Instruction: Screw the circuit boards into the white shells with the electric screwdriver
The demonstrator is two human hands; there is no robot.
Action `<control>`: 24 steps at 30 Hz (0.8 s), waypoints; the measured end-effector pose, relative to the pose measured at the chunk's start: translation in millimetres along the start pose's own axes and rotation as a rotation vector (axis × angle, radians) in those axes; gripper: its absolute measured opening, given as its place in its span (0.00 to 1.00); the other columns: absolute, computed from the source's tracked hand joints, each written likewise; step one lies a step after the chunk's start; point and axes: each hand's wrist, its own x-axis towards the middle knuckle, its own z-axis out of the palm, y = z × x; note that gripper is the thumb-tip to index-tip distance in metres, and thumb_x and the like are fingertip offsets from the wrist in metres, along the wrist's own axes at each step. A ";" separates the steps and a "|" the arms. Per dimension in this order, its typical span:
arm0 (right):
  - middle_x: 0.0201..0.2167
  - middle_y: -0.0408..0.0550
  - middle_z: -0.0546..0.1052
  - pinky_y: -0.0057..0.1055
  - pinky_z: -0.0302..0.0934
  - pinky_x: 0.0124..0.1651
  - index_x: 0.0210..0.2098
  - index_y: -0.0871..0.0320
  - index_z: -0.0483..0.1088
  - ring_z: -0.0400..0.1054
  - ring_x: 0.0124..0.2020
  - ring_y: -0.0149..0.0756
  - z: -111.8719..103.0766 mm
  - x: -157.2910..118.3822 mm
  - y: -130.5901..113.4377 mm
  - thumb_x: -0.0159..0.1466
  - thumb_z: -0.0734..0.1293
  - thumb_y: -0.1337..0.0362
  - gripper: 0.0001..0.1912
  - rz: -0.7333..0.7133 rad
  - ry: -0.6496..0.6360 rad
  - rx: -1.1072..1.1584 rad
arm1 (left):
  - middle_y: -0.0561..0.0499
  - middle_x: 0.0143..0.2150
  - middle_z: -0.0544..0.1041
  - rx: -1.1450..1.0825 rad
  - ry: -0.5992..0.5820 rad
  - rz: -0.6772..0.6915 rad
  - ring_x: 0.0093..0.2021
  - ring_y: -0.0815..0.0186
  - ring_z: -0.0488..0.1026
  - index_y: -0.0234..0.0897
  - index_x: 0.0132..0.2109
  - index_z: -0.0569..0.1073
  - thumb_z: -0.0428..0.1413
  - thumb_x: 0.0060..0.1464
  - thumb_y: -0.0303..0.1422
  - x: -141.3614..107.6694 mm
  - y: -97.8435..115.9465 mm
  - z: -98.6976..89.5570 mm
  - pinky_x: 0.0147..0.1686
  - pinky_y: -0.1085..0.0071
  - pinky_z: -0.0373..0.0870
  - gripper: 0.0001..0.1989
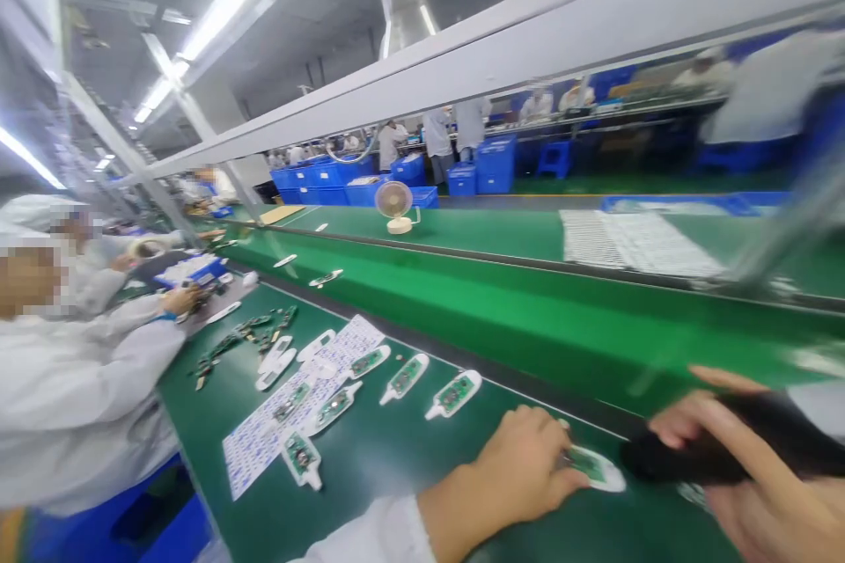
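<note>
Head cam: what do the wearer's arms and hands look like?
The left hand and right hand are bare, with no gloves or rings visible. The left sleeve is white and ends at the wrist. The right sleeve is also white, but mostly out of frame.

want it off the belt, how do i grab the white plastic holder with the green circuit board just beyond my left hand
Pinch the white plastic holder by its narrow tail from above, coming from the side of your left hand. It lies flat on the green belt, and the green circuit board fills its wide end, so the tail keeps fingers off the board.
</note>
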 end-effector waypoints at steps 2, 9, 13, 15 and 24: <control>0.15 0.45 0.71 0.41 0.65 0.22 0.32 0.55 0.76 0.66 0.17 0.41 -11.5 7.3 -14.4 0.40 0.79 0.62 0.19 -0.019 0.104 0.034 | 0.45 0.48 0.76 -0.035 0.050 -0.036 0.49 0.55 0.73 0.37 0.46 0.71 0.62 0.60 0.42 7.8 -2.9 -4.3 0.49 0.61 0.69 0.14; 0.13 0.38 0.71 0.33 0.65 0.22 0.26 0.58 0.70 0.63 0.14 0.33 -53.7 34.0 -14.5 0.46 0.76 0.62 0.13 -0.341 0.524 0.107 | 0.47 0.45 0.76 -0.015 0.240 -0.139 0.48 0.60 0.72 0.38 0.41 0.71 0.60 0.62 0.35 145.2 -30.5 -48.6 0.49 0.66 0.67 0.07; 0.14 0.38 0.71 0.30 0.64 0.23 0.30 0.58 0.70 0.65 0.16 0.32 -61.0 31.5 -6.2 0.52 0.77 0.59 0.14 -0.291 0.427 0.107 | 0.40 0.48 0.75 0.007 0.272 -0.273 0.52 0.54 0.71 0.35 0.42 0.70 0.56 0.64 0.35 221.8 -48.1 -61.6 0.51 0.62 0.65 0.07; 0.15 0.38 0.71 0.30 0.64 0.23 0.31 0.58 0.70 0.66 0.16 0.32 -62.6 29.6 -2.6 0.54 0.77 0.59 0.14 -0.246 0.351 0.104 | 0.38 0.49 0.75 0.012 0.269 -0.345 0.53 0.52 0.70 0.35 0.43 0.70 0.55 0.64 0.36 240.6 -57.9 -59.5 0.51 0.61 0.65 0.08; 0.17 0.38 0.70 0.30 0.61 0.25 0.34 0.57 0.71 0.65 0.18 0.32 -51.6 18.7 5.5 0.58 0.75 0.60 0.10 -0.075 0.071 0.096 | 0.38 0.57 0.72 -0.054 0.343 -0.305 0.59 0.52 0.67 0.35 0.51 0.69 0.52 0.66 0.39 203.4 -43.8 -48.4 0.58 0.58 0.63 0.13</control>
